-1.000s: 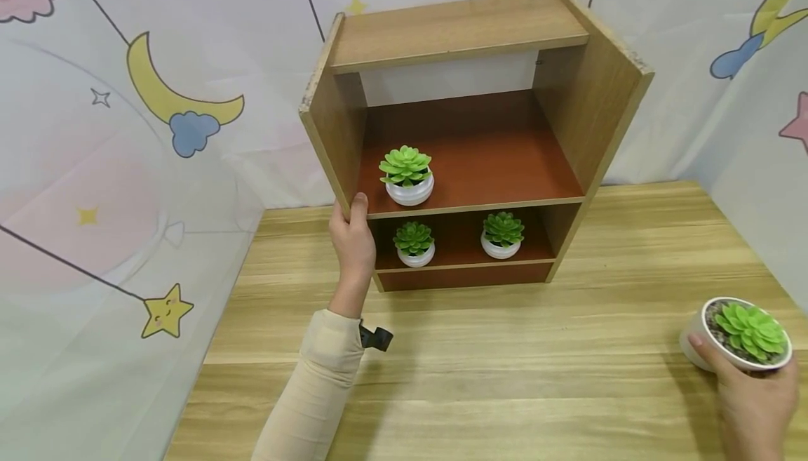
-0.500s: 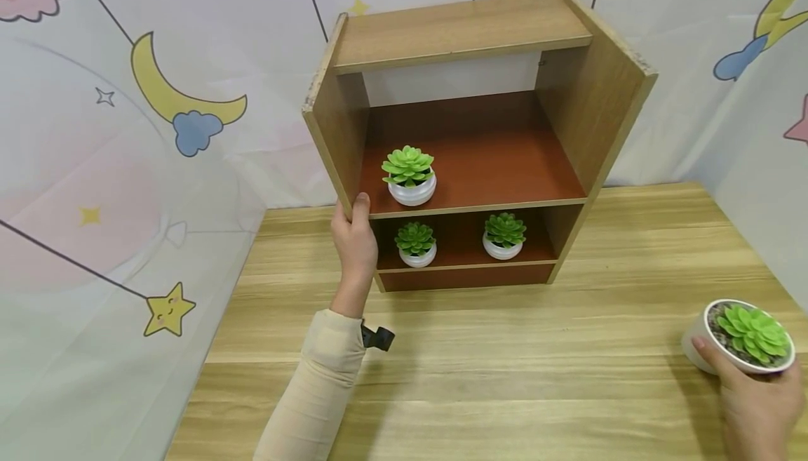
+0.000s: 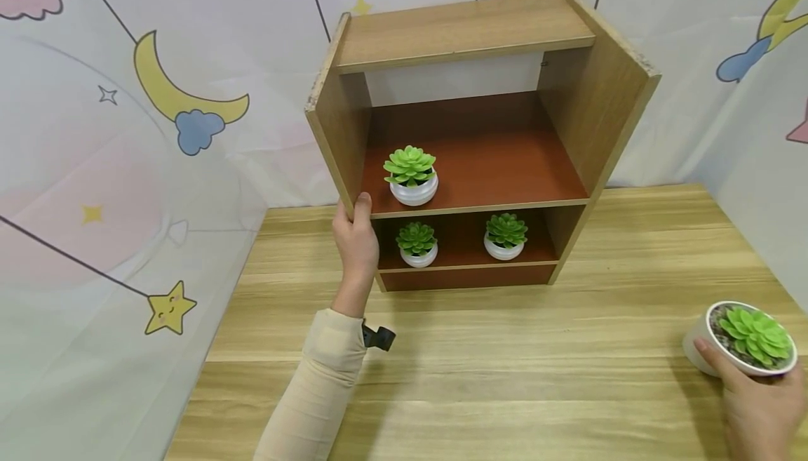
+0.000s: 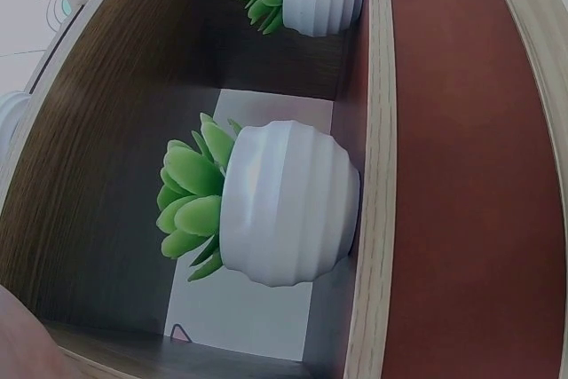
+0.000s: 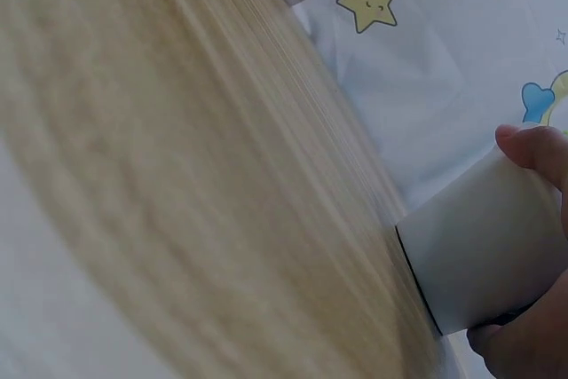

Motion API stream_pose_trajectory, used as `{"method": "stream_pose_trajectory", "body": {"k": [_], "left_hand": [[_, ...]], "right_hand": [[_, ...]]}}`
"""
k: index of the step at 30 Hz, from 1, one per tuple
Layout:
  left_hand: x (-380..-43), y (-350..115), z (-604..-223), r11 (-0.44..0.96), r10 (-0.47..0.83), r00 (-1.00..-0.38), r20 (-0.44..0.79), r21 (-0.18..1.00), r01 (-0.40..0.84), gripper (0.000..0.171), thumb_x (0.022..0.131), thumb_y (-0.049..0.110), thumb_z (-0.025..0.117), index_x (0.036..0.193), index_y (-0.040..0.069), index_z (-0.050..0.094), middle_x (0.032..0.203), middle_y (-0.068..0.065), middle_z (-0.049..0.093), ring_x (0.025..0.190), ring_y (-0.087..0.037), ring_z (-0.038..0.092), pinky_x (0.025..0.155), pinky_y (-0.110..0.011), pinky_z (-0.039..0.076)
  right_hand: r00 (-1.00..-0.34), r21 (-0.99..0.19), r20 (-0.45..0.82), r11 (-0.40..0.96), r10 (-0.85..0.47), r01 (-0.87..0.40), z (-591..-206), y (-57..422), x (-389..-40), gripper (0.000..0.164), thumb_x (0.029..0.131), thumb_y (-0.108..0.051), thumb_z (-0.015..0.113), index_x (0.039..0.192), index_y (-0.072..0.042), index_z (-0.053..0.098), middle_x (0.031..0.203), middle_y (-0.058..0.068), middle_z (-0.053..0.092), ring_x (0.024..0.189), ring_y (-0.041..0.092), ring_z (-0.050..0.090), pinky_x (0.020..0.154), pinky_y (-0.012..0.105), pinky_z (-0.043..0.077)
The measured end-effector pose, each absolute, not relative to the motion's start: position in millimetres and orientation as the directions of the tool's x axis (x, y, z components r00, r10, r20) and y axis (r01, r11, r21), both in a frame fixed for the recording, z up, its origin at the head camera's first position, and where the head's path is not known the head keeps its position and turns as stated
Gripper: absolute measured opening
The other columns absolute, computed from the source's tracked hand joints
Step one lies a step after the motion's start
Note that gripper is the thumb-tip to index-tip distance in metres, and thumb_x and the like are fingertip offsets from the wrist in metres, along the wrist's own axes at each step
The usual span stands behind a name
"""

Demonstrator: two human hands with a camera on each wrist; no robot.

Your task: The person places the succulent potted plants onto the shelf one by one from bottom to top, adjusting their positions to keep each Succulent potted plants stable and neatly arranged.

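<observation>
My left hand (image 3: 358, 243) grips the front edge of the left side panel of a small wooden shelf (image 3: 467, 29), thumb on the inner side. At the table's right, my right hand (image 3: 760, 401) holds a larger white pot with a green succulent (image 3: 754, 336), thumb and fingers around its sides. In the right wrist view the base of this white pot (image 5: 484, 241) is right at the tabletop. One small potted succulent (image 3: 412, 177) sits at the left of the upper shelf board. Below it stand a left succulent (image 3: 418, 245) and a right succulent (image 3: 505, 236).
The shelf stands upright at the back of the wood-grain table (image 3: 536, 377). Behind and beside it hangs a pale cloth backdrop (image 3: 265, 40) with printed moons, stars and a rabbit. A black strap mount (image 3: 377, 338) is on the left wrist.
The head view has shifted very slightly. Both hands keep their holds, and the shelf and pots stay where they were.
</observation>
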State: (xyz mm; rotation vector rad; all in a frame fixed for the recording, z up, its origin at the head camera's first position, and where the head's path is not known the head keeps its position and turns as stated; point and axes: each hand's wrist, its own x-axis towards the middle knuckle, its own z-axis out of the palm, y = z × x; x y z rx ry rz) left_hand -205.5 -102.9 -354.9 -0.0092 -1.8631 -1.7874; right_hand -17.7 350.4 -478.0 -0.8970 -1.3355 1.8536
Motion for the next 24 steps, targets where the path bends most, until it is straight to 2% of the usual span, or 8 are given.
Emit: {"method": "stream_pose_trajectory", "body": {"k": [6,13,24], "left_hand": [[-205.4,-103.0,-353.8,0.109,-0.372,-0.850,0.372,0.927,0.359,0.035,0.098,0.018,0.053,0.124,-0.003,0.063,0.122,-0.017,0.062,0.113,-0.024,0.054,0.097,-0.039,0.040],[-208.4,-104.8,-359.2,0.114,-0.370,-0.848,0.380,0.924,0.364,0.038,0.097,0.025,0.052,0.122,0.000,0.064,0.120,-0.012,0.063,0.111,-0.020,0.055,0.096,-0.038,0.041],[-207.9,-104.3,-358.9,0.119,-0.370,-0.846,0.385,0.922,0.367,0.039,0.097,0.025,0.052,0.123,-0.001,0.064,0.119,-0.012,0.064,0.109,-0.019,0.055,0.094,-0.038,0.041]], "right_hand": [[-0.536,-0.967,-0.160,-0.242,0.829,-0.085,-475.3,350.7,-18.8,0.091,0.063,0.024,0.080,0.140,-0.015,0.051,0.138,-0.001,0.050,0.130,0.010,0.040,0.094,0.011,0.036],[-0.542,-0.970,-0.147,-0.228,0.827,-0.086,-472.1,348.4,-19.3,0.093,0.063,0.023,0.080,0.141,-0.016,0.049,0.139,-0.001,0.049,0.131,0.010,0.039,0.095,0.011,0.035],[-0.559,-0.967,-0.162,-0.243,0.813,-0.073,-468.6,346.9,-19.6,0.091,0.062,0.024,0.080,0.139,-0.015,0.051,0.136,-0.001,0.051,0.128,0.011,0.042,0.093,0.011,0.037]]}}
